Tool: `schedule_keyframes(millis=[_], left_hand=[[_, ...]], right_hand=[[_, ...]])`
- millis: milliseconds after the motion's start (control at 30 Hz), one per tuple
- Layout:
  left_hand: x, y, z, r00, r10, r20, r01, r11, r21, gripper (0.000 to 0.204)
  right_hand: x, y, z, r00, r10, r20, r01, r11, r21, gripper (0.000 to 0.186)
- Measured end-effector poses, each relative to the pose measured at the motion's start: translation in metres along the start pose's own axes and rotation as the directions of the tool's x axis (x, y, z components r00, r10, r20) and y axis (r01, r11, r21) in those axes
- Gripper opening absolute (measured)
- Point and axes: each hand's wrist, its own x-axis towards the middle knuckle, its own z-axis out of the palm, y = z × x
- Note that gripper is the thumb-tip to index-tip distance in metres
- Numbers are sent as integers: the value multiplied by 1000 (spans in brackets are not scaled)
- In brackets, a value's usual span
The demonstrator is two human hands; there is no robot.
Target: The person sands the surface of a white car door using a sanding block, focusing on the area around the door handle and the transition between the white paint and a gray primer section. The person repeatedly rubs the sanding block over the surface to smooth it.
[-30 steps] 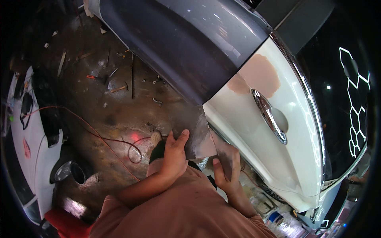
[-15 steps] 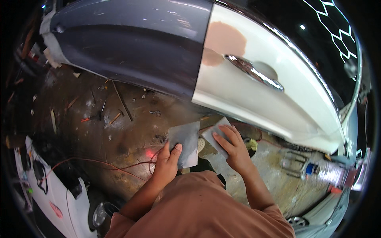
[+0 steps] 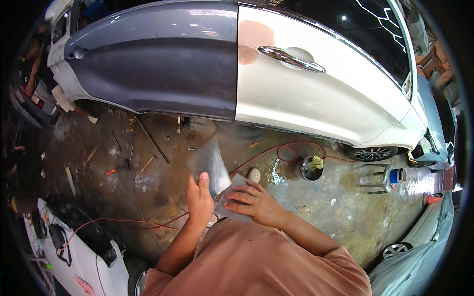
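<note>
Left hand [image 3: 200,204] grips a larger grey plate [image 3: 213,163], its outline somewhat blurred; right hand [image 3: 259,204] clasps a smaller grey plate [image 3: 228,190]. Both plates are before the torso [image 3: 247,256], above the floor [image 3: 163,192].

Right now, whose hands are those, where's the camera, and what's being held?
They belong to a person in a salmon-coloured shirt. A wide fisheye camera on the person's head looks down, so straight edges look bent. The left hand holds a flat grey rectangular sheet; the right hand holds a second flat grey sheet. Ahead are a dark grey car door and a white car door with a chrome handle. On the stained brown floor sit a wooden-handled hammer and a dark bucket.
</note>
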Motion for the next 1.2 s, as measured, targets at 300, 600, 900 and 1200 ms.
schedule_keyframes(millis=[300, 600, 900, 1200], left_hand=[[-35, 14, -26, 976, -214, 48, 200, 773, -602, 37], [-63, 11, -49, 976, -218, -25, 148, 739, -658, 42], [-86, 38, -63, 961, 274, -46, -265, 953, 147, 34], [-73, 43, -52, 939, 220, -263, -232, 973, -13, 40]], right_hand=[[-6, -67, -14, 919, -39, -392, 136, 965, 222, 71], [-50, -15, 45, 953, 215, -213, -208, 977, 55, 73], [-6, -70, -13, 936, 41, -351, -125, 967, -221, 76], [-25, -46, 47, 987, 152, -52, -124, 926, 356, 60]])
